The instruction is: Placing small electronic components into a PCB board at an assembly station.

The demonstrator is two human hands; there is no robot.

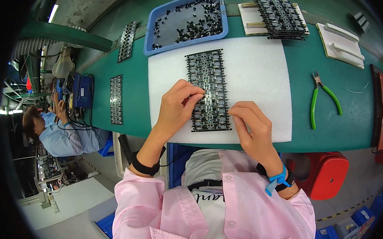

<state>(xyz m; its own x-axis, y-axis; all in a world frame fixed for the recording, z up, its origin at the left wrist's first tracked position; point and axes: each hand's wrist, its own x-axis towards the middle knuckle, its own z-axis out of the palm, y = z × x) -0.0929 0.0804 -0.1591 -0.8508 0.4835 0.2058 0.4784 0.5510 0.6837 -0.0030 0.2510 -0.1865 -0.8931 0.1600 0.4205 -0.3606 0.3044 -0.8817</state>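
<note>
A black circuit board panel (207,89) with rows of small silvery parts lies upright on a white foam sheet (262,73) in front of me. My left hand (179,104) is over the panel's left side, thumb and forefinger pinched together near its middle column. Whatever sits between those fingertips is too small to make out. At the panel's right edge, below its middle, my right hand (252,124) has its fingers bent and closed in a pinch. Its fingertips hide what they hold, if anything.
Behind the foam stands a blue tray (147,40) of small black parts. Stacked panels (278,13) sit at the back right, near a white fixture (340,44). Green-handled cutters (323,97) lie to the right, two panels (116,99) to the left. A person (68,133) works at far left.
</note>
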